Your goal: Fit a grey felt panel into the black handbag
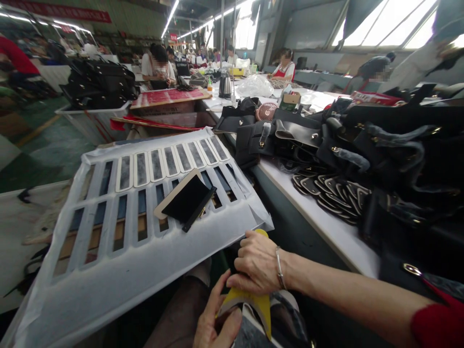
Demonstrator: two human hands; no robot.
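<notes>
In front of my lap, my right hand (255,263) is closed round a yellow curved tool (250,300), whose tip shows above the knuckles. Its exact kind is unclear. My left hand (217,316) is below, thumb and forefinger curled at the tool's lower left edge; what the fingers grip is partly hidden. Under both hands lies a dark piece with a pale edge (248,319), mostly covered. A black flap with a beige border (188,198) rests on the white slotted board (163,256) ahead of me. Along the board's upper row sit several dark strips with pale rims (155,164).
On the right, a white table (319,222) bears black bags (398,125) and a stack of black tab-shaped pieces (333,193). Farther back are a pink fan (266,111) and a kettle (224,84). A white bin (97,121) heaped with black pieces stands left. Several people sit beyond.
</notes>
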